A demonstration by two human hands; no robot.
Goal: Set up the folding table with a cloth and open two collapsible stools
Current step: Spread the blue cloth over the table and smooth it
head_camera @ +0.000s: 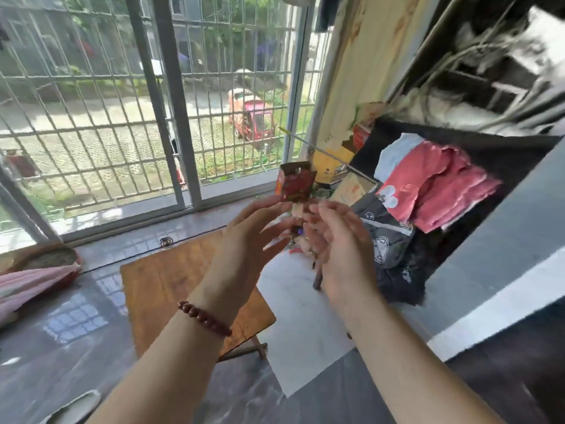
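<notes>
Barred window [91,102] spans 10 to 12 o'clock. A red box [296,182] stands at 12 o'clock, just above my fingertips. Folded pink clothes [437,191] lie at 3 o'clock and a pink cloth [33,286] at 8 o'clock. My left grip [253,237] and right grip [339,249] are released, fingers spread, palms facing. The wooden bench [171,289] stands on the floor at 7 o'clock below both grips, untouched and partly hidden by my left forearm.

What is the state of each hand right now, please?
Left hand: open, fingers spread, holding nothing.
Right hand: open, fingers loosely spread, holding nothing.
</notes>
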